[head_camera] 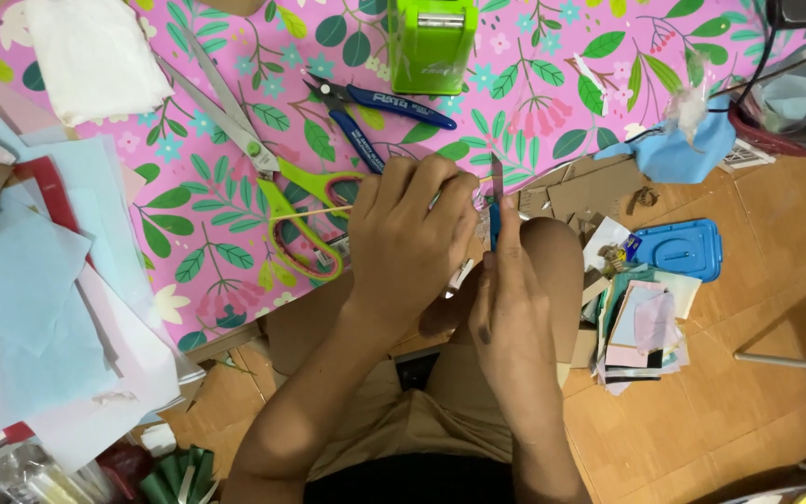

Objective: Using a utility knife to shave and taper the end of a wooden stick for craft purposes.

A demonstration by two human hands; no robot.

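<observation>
My left hand (409, 241) is curled over a thin wooden stick (314, 213) that pokes out to its left, above my knee. My right hand (512, 303) grips a slim craft knife, its metal blade (496, 179) pointing up beside the left hand's fingers. The two hands touch, and what lies between them is hidden. Just left of them, green-handled scissors (277, 191) lie on the pink floral cloth (534, 84).
Blue-handled cutters (380, 107) and a green device (432, 42) lie on the cloth above the hands. Sheets of pale blue and pink paper (39, 299) pile at the left. A blue plastic lid (678, 249) and paper scraps (641, 327) sit on the cardboard floor to the right.
</observation>
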